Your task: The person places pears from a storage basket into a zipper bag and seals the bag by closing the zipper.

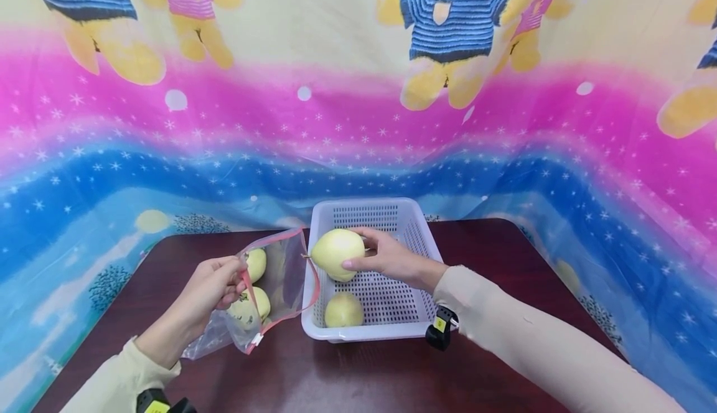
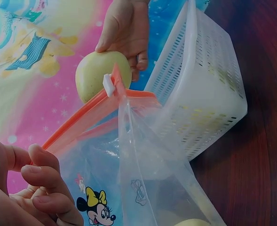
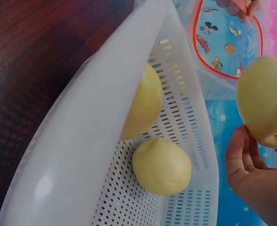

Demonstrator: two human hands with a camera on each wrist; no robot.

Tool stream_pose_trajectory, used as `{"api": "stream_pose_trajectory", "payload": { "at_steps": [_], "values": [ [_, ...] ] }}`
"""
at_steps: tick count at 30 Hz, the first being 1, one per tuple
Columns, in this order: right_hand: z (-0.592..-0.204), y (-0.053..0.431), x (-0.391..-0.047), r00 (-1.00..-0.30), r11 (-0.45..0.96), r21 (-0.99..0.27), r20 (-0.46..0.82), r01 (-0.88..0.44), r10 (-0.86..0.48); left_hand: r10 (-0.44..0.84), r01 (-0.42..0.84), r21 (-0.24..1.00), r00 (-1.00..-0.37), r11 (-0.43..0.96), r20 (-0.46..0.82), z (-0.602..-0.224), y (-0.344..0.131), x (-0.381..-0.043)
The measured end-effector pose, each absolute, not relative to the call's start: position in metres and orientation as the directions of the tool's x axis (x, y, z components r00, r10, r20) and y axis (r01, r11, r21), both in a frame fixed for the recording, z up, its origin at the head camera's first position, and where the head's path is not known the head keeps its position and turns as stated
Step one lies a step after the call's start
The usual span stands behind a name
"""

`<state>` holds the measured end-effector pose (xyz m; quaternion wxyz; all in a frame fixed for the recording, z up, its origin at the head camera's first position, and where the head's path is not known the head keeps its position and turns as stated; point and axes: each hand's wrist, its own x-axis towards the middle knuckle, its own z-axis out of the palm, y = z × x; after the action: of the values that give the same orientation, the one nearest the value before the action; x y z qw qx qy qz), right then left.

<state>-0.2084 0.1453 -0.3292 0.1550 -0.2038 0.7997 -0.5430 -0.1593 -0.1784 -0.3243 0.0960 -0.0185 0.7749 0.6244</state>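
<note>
In the head view my left hand (image 1: 206, 285) pinches the red zip edge of a clear plastic bag (image 1: 287, 270) and holds its mouth apart. Pears (image 1: 246, 308) lie inside the bag, seen through the plastic. My right hand (image 1: 392, 256) grips a pale yellow-green pear (image 1: 338, 254) by its side, with the stem turned toward the bag. That pear is above the left part of a white plastic basket (image 1: 372, 332), close to the bag's opening. The right wrist view shows two pears (image 3: 162, 165) in the basket. A white slider (image 2: 108, 85) sits on the bag's zip.
The basket stands on a dark reddish-brown table (image 1: 336, 375), right beside the bag. Behind the table hangs a colourful cloth (image 1: 347, 120) with bears and snowflakes. Each wrist wears a black camera mount (image 1: 439, 327).
</note>
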Motion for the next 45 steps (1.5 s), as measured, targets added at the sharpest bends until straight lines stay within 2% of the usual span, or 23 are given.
{"api": "stream_pose_trajectory", "payload": {
  "at_steps": [8, 32, 45],
  "values": [
    [-0.327, 0.139, -0.204, -0.862, 0.318, -0.938, -0.045, -0.137, -0.504, 0.087, -0.148, 0.963, -0.981, 0.223, -0.171, -0.323, -0.180, -0.160],
    [-0.327, 0.119, -0.190, -0.809, 0.233, -0.953, 0.021, -0.194, -0.587, 0.078, -0.155, 0.963, -0.981, 0.223, -0.176, -0.323, -0.180, -0.161],
    [-0.334, 0.112, -0.185, -0.799, 0.243, -0.952, 0.001, -0.184, -0.601, 0.079, -0.153, 0.964, -0.982, 0.218, -0.174, -0.327, -0.181, -0.160]
  ]
}}
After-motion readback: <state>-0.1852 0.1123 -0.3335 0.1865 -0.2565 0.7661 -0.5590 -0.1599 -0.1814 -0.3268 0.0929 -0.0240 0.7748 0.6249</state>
